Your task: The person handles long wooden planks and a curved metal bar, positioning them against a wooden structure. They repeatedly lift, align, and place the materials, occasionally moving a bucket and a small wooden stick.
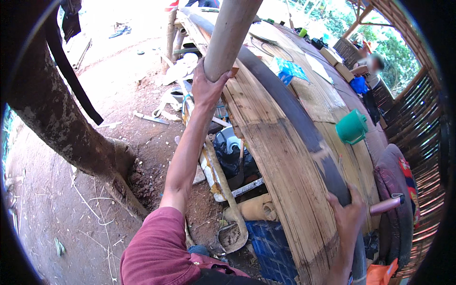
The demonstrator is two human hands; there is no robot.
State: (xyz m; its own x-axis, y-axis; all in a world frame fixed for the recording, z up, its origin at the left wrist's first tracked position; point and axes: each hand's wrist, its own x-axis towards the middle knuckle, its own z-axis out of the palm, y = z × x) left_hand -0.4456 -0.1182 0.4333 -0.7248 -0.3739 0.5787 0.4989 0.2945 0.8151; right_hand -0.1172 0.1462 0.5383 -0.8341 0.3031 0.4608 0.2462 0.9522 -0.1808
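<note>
An open-sided shelter with bare brown soil (52, 204) is seen, and it is bordered on the right by a wall of bamboo slats (430, 156). At the far left, a thick leaning trunk (80, 128) is rooted in the soil. Next, a pale pole (232, 38) is gripped by the left hand (208, 90), whose fingers and thumb are closed around it; the pole is extended from this hand up to the upper edge of the view. Beside the thumb, a small brown piece (233, 72) is noticed, but what it is cannot be told well. Below the forearm, a black plastic bag (227, 154) is kept in the gap next to a platform of wooden planks (280, 156). Along these planks, a long dark pole (299, 114) is laid, and near its lower part the right hand (347, 213) is placed over it, partly open, with thumb and fingers spread. Farther back, a blue-and-white packet (289, 70) is left on the boards, and a green bucket (351, 127) is placed more to the right. Near the right hand, a pink cylinder (385, 205) is positioned before a purple cushion (393, 232).
</note>
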